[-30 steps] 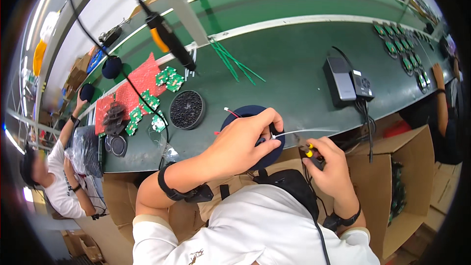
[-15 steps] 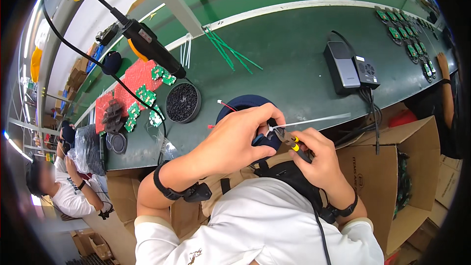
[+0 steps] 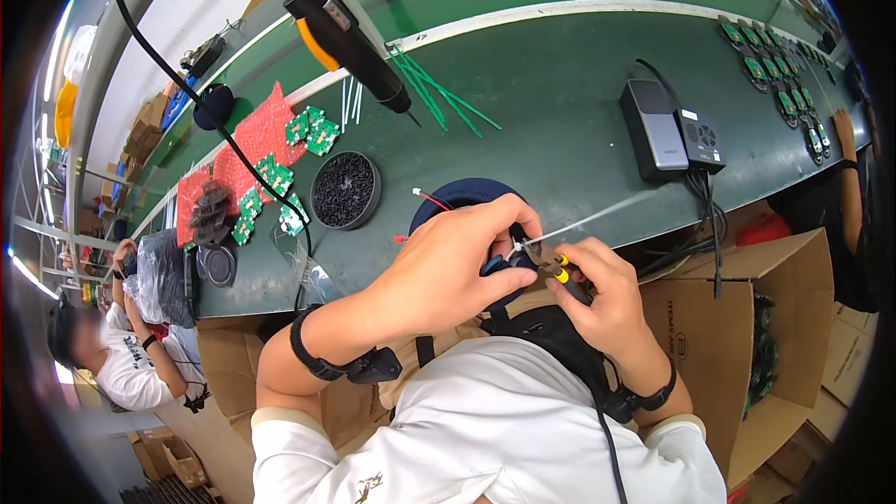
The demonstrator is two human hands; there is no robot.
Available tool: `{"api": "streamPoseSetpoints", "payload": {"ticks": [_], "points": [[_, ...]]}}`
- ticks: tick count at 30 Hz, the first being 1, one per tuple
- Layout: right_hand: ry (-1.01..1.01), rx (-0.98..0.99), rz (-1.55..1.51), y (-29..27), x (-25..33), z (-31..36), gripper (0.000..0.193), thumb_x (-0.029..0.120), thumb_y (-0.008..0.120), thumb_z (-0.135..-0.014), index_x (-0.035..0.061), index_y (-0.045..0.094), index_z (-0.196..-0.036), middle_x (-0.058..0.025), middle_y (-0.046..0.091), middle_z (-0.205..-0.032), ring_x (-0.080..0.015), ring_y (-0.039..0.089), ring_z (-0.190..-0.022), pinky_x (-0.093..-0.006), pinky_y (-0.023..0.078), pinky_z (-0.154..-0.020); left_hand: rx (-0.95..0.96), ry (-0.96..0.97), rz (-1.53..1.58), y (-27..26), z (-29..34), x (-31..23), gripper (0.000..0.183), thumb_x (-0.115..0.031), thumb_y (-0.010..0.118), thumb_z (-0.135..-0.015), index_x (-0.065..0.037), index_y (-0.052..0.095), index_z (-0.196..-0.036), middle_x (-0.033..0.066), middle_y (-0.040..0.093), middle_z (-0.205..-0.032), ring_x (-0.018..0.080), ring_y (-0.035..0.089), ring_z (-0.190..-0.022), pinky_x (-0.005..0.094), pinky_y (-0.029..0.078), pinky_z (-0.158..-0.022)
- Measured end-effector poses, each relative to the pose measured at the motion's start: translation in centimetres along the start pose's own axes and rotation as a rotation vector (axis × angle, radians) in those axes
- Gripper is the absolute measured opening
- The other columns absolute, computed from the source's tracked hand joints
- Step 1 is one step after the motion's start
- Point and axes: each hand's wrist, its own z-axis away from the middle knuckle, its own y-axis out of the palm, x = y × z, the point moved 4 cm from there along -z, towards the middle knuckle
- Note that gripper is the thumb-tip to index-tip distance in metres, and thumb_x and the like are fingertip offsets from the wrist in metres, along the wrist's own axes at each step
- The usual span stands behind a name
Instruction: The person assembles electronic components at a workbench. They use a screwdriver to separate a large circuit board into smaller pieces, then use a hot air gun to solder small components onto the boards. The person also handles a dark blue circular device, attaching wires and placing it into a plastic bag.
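At the table's near edge, my left hand point(image 3: 443, 257) is closed around a small dark blue part whose shape is mostly covered by the fingers. A white cable tie point(image 3: 597, 217) is looped at that part, its long tail sticking out to the right. My right hand point(image 3: 607, 294) grips a pair of cutting pliers point(image 3: 562, 273) with black and yellow handles. The jaws are at the cable tie, near its head. Behind my left hand lies a round dark blue piece point(image 3: 467, 190). Red wires with a white connector point(image 3: 429, 197) stick out beside it.
An electric screwdriver point(image 3: 350, 47) hangs over the table. Left are a tub of black screws point(image 3: 345, 190), green circuit boards point(image 3: 271, 177) and red bubble wrap point(image 3: 266, 135). Green cable ties point(image 3: 439, 93) lie behind; a grey device point(image 3: 653, 131) stands right. Co-workers sit on both sides.
The hanging screwdriver has swung to the right. My hands stay nearly in place, with the pliers still at the cable tie; the tail has tilted slightly upward.
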Motion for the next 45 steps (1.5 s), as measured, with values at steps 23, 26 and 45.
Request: {"api": "streamPoseSetpoints", "payload": {"ticks": [23, 26, 45], "points": [[0.096, -0.374, -0.852, 4.0, 1.0, -3.2, 0.032, 0.003, 0.076, -0.093, 0.006, 0.055, -0.116, -0.0034, 0.065, -0.099, -0.0114, 0.06, -0.09, -0.0272, 0.048, -0.083, -0.226, 0.056, -0.206, 1.3, 0.3, 0.8, 0.014, -0.01, 0.07, -0.083, -0.004, 0.061, -0.092, 0.0122, 0.063, -0.074, 0.0313, 0.065, -0.069, 0.0415, 0.049, -0.061], [0.121, -0.366, -0.817, 3.9, 0.4, -2.9, 0.03, 0.005, 0.075, -0.094, 0.006, 0.055, -0.116, -0.0031, 0.064, -0.098, -0.011, 0.059, -0.09, -0.0263, 0.047, -0.083, -0.192, 0.028, -0.208, 1.0, 0.3, 0.7, 0.016, -0.011, 0.072, -0.083, -0.005, 0.063, -0.095, 0.0106, 0.062, -0.076, 0.0283, 0.064, -0.069, 0.0395, 0.049, -0.062], [0.007, -0.068, 0.096, 1.2, 1.5, -0.7, 0.032, -0.005, 0.077, -0.079, -0.002, 0.065, -0.109, -0.0132, 0.064, -0.093, -0.0247, 0.063, -0.075, -0.0323, 0.053, -0.067, -0.042, 0.109, -0.07, 0.0, 0.2, 0.2, 0.049, -0.004, 0.084, -0.074, -0.01, 0.06, -0.116, 0.0046, 0.058, -0.088, 0.0201, 0.059, -0.079, 0.034, 0.047, -0.07]]}}
